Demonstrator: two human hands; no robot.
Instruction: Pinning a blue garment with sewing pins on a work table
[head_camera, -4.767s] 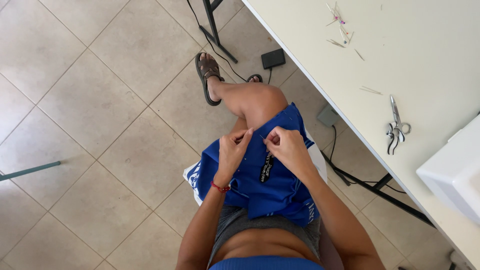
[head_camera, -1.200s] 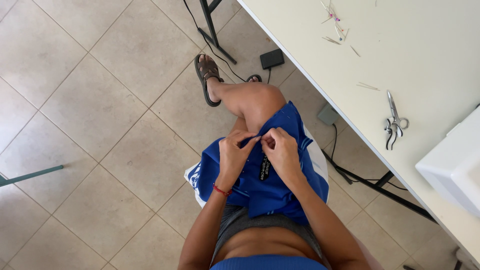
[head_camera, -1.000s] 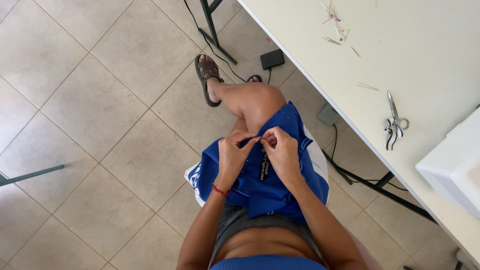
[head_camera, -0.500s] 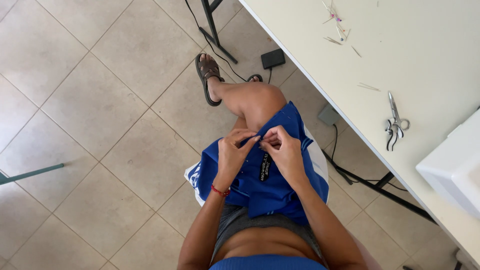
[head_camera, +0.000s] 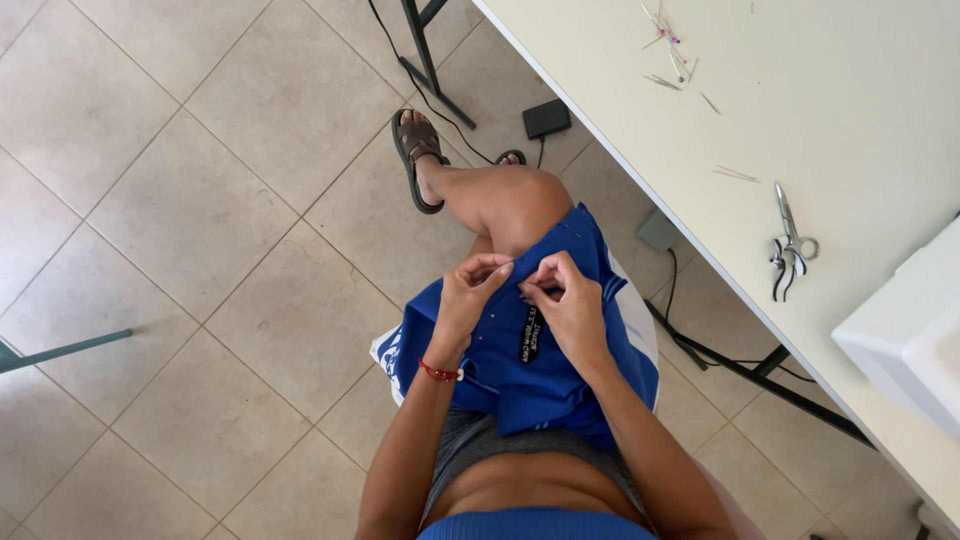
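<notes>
Fabric (head_camera: 520, 370), bright blue with black label, pinched by left hand (head_camera: 468, 297) and right hand (head_camera: 565, 305).

A pale tabletop (head_camera: 860, 110) runs along the right side. On it lie small metal scissors (head_camera: 790, 240), scattered pins and thread scraps (head_camera: 670, 45) near the far end, and a white box-shaped object (head_camera: 905, 335) at the near edge. Below, the beige tiled floor (head_camera: 200, 200) carries a black foot pedal (head_camera: 546, 118).

Blue garment (head_camera: 560, 370) with black label (head_camera: 531, 335); red wristband (head_camera: 437, 372); beige floor tiles (head_camera: 180, 200).
</notes>
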